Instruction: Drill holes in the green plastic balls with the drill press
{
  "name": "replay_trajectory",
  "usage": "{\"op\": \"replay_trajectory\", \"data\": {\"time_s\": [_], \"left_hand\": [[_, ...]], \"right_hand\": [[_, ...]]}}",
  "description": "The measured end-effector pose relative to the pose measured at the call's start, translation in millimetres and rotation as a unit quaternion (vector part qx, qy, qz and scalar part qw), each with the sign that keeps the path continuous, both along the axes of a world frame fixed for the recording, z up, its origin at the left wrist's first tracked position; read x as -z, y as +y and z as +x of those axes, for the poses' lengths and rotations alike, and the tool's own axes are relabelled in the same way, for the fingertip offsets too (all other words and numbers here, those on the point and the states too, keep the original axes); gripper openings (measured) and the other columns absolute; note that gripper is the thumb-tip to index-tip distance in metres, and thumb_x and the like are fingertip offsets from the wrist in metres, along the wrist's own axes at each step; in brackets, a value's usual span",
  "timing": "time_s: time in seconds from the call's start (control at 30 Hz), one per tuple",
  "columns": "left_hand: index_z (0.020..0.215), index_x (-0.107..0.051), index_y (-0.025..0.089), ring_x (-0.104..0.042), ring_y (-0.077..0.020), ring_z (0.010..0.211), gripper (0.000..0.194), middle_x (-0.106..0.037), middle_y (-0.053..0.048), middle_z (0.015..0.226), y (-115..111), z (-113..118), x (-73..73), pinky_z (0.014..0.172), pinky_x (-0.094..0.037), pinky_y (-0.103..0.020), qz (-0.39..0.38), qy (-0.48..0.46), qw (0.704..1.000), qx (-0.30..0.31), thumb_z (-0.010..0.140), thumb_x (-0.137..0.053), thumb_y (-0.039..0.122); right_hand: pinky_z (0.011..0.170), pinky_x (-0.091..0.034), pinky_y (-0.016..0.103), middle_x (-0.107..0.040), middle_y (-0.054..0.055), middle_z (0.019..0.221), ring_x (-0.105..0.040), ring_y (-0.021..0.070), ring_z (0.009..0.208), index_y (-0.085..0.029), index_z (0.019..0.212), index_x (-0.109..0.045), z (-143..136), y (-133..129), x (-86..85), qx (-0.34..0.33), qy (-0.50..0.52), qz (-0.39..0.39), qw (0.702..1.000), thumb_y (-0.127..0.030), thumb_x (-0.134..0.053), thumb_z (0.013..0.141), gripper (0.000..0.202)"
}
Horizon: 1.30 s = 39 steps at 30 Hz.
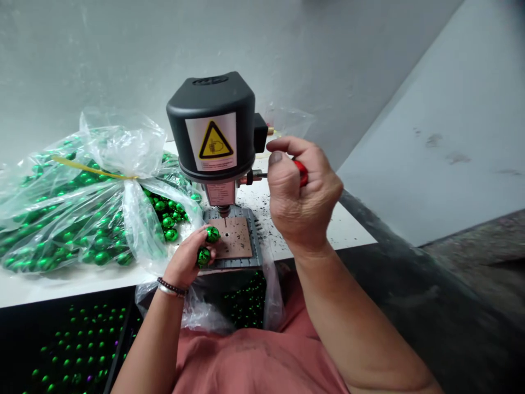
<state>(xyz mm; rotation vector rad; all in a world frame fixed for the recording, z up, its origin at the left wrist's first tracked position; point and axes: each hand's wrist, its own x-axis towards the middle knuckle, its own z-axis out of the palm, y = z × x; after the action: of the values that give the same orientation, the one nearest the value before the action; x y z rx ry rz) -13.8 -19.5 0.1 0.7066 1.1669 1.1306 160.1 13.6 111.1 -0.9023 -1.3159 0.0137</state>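
Note:
My left hand [185, 258], wearing bracelets, is closed around shiny green balls. One green ball [212, 234] sits at the fingertips beside the brown board [234, 241], and a second green ball [203, 256] rests lower in the fingers. Over the board hangs the thin bit [225, 222] of a black bench drill press [211, 123], apart from the balls. My right hand [303, 197] is wrapped around the red knob [302, 173] of the drill's lever, which sticks out to the right. Most of that knob is hidden by the fingers.
A clear plastic bag [82, 208] full of green balls, with a yellow tie [94, 168], lies left of the drill on the white table [353, 230]. Dark shavings dot the tabletop. Below the front edge, green balls [77, 345] show against black; another plastic bag [273, 290] hangs there.

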Motion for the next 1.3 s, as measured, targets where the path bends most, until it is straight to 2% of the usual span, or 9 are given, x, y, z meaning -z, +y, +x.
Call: {"op": "replay_trajectory", "data": {"time_s": [0.13,0.23,0.37,0.5,0.7,0.8,0.9,0.97,1.3], "left_hand": [[0.121,-0.050,0.015,-0.051,-0.0090,0.049,0.050,-0.061,-0.002,0.076,6,4,-0.7,0.047,-0.037,-0.022,0.023,0.204,0.976,0.067,0.077,-0.053,0.039],[0.123,-0.052,0.016,-0.055,-0.0125,0.056,0.048,-0.061,-0.003,0.074,7,6,-4.5,0.057,-0.042,-0.026,0.040,0.396,0.910,0.117,0.081,-0.047,0.040],[0.122,-0.055,0.018,-0.061,-0.0208,0.084,0.046,-0.065,-0.010,0.095,3,10,-7.1,0.080,-0.045,-0.033,0.081,0.579,0.801,0.129,0.080,-0.050,0.036],[0.121,-0.057,0.015,-0.058,-0.0225,0.098,0.048,-0.059,-0.014,0.110,1,13,-2.5,0.090,-0.044,-0.033,0.106,0.640,0.755,0.099,0.076,-0.056,0.030],[0.115,-0.061,0.015,-0.057,-0.0237,0.101,0.045,-0.057,-0.013,0.112,4,10,0.6,0.092,-0.043,-0.033,0.134,0.646,0.747,0.081,0.071,-0.061,0.025],[0.117,-0.057,0.015,-0.059,-0.0236,0.098,0.045,-0.062,-0.011,0.108,5,9,-1.8,0.089,-0.044,-0.034,0.127,0.583,0.799,0.069,0.075,-0.057,0.032],[0.118,-0.052,0.015,-0.064,-0.0194,0.075,0.046,-0.067,-0.008,0.091,8,8,-3.1,0.072,-0.048,-0.032,0.087,0.472,0.874,0.071,0.079,-0.049,0.039],[0.115,-0.053,0.013,-0.063,-0.0170,0.065,0.044,-0.067,-0.006,0.083,12,8,-3.1,0.064,-0.047,-0.029,0.072,0.428,0.897,0.078,0.079,-0.047,0.040],[0.118,-0.057,0.020,-0.060,-0.0147,0.061,0.044,-0.068,-0.003,0.083,22,15,-3.2,0.061,-0.045,-0.026,0.070,0.492,0.863,0.097,0.076,-0.053,0.031]], "right_hand": [[0.054,-0.043,0.015,-0.060,-0.005,0.065,-0.042,0.0002,0.049,-0.016,0.090,-0.062,1,0,0.2,-0.013,0.002,-0.010,1.000,-0.028,-0.049,0.081,0.020],[0.054,-0.044,0.015,-0.061,-0.006,0.067,-0.042,0.0001,0.048,-0.017,0.090,-0.062,1,0,-0.3,-0.016,-0.004,-0.015,1.000,-0.028,-0.048,0.081,0.019],[0.056,-0.044,0.015,-0.062,-0.006,0.069,-0.043,0.0005,0.051,-0.019,0.090,-0.062,2,-2,-0.5,-0.005,-0.009,-0.015,1.000,-0.028,-0.048,0.082,0.018],[0.056,-0.044,0.017,-0.063,-0.003,0.071,-0.045,0.0025,0.052,-0.020,0.091,-0.061,2,-2,0.1,0.002,-0.016,-0.019,1.000,-0.030,-0.047,0.083,0.019],[0.057,-0.045,0.016,-0.060,-0.005,0.067,-0.044,0.0016,0.050,-0.020,0.091,-0.060,3,-2,0.9,-0.012,-0.020,-0.017,1.000,-0.032,-0.045,0.084,0.021],[0.057,-0.045,0.016,-0.059,-0.006,0.066,-0.043,0.0012,0.049,-0.019,0.091,-0.060,3,-2,0.4,-0.015,-0.017,-0.016,1.000,-0.031,-0.045,0.084,0.020],[0.056,-0.044,0.016,-0.062,-0.004,0.068,-0.044,0.0013,0.051,-0.018,0.089,-0.061,2,-2,-0.3,-0.004,-0.013,-0.008,1.000,-0.028,-0.048,0.082,0.018],[0.055,-0.044,0.015,-0.062,-0.004,0.068,-0.045,0.0011,0.051,-0.018,0.089,-0.061,2,-2,-0.3,-0.002,-0.016,-0.007,1.000,-0.028,-0.048,0.082,0.018],[0.060,-0.047,0.017,-0.059,-0.005,0.067,-0.048,0.0013,0.054,-0.020,0.093,-0.059,5,-1,1.9,-0.023,-0.022,-0.030,0.999,-0.033,-0.044,0.084,0.022]]}}
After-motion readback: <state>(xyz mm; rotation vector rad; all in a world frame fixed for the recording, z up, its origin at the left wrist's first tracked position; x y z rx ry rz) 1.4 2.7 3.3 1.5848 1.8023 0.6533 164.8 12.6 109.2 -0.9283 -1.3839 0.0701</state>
